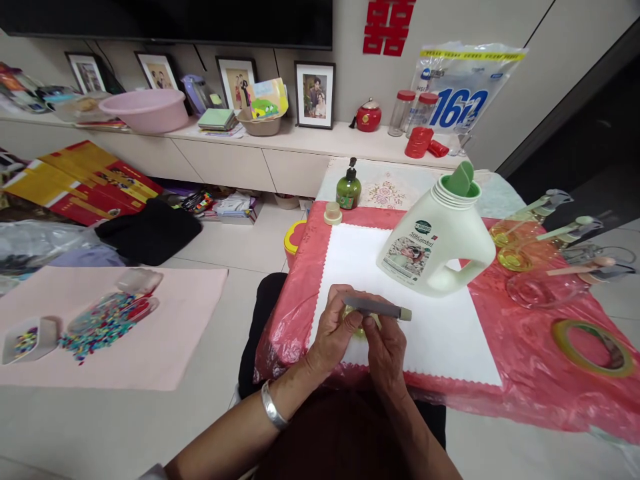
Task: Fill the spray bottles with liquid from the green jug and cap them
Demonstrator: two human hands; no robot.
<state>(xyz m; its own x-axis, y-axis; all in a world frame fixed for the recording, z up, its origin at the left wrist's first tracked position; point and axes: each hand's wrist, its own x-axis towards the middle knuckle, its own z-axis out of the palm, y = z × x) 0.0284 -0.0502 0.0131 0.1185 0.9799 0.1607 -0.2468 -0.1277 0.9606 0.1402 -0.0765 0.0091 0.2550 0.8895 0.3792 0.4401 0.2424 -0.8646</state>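
Note:
My left hand (334,328) and my right hand (386,347) are both closed around a small yellow-green bottle (359,329) lying on the white cloth (440,337). A grey spray head with a tan tip (380,308) sticks out to the right from between my fingers. The bottle is mostly hidden by my hands. A big white detergent jug (436,240) with a green funnel (461,179) in its mouth stands just beyond my hands.
A red plastic sheet (530,360) covers the table. Several clear spray bottles (543,233) lie at the right, with a tape roll (593,347) nearer me. A green pump bottle (349,185) and a small cap (333,213) stand at the far edge. Beads (100,323) lie on a pink mat at the left.

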